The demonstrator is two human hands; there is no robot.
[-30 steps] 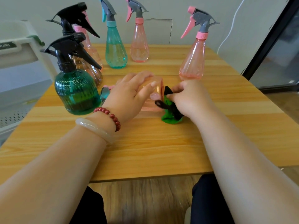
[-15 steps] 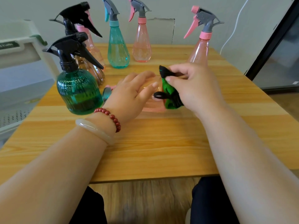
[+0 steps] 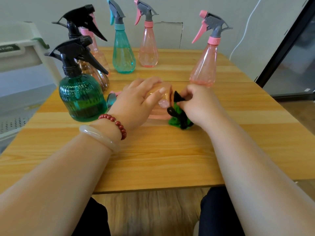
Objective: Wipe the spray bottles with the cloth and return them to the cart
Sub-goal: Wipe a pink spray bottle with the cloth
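A pink spray bottle [image 3: 164,103] lies on its side on the wooden table [image 3: 153,159], its base turned to the right. My left hand [image 3: 136,103] grips its body from above. My right hand [image 3: 199,103] pinches a green cloth with black trim [image 3: 179,116] against the bottle's base, and the cloth's lower part touches the table. The lying bottle's grey and pink trigger head [image 3: 111,97] pokes out left of my left hand.
Several bottles stand on the table: a dark green round one [image 3: 81,97] at left, an amber one [image 3: 95,72] behind it, teal [image 3: 122,53] and pink [image 3: 148,48] at the back, pink [image 3: 204,65] at right. A white cart [image 3: 20,50] stands to the left.
My right hand swept the cloth up over the bottle's base half a second ago and has come back down to the table level. My left hand has kept its grip.
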